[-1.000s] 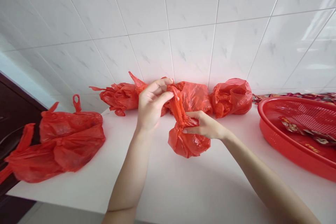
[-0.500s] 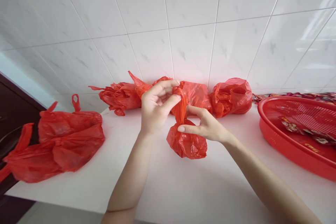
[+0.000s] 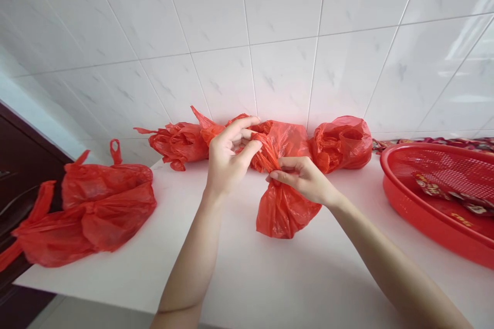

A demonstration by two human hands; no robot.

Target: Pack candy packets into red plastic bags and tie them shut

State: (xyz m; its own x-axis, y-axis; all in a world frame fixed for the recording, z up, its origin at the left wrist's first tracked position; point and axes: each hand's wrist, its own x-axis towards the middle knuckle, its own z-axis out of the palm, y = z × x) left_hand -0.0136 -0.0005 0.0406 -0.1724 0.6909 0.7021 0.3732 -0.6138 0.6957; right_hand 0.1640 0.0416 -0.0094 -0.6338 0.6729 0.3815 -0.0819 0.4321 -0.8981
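Note:
A red plastic bag [image 3: 285,213] hangs just over the white table, its neck gathered and twisted. My right hand [image 3: 304,177] pinches that neck between thumb and fingers. Higher up, my left hand [image 3: 233,157] grips the bag's twisted top with thumb and fingertips. Below the right hand the bag's body spreads into a crumpled, rounded bulge, and what is inside cannot be made out. Directly behind my hands sits another red plastic bag [image 3: 291,140], partly covered by them.
Red bags [image 3: 181,144] line the foot of the tiled wall [image 3: 283,0], one more bag [image 3: 351,141] at right. Two tied bags [image 3: 111,218] lie at the left edge of the white table [image 3: 162,267]. A red basket [image 3: 436,229] with printed packets stands at right.
My right hand has closed in on the bag's neck, which is now twisted tighter. The bag's lower part has turned and swung slightly right. My left hand stays nearly in place.

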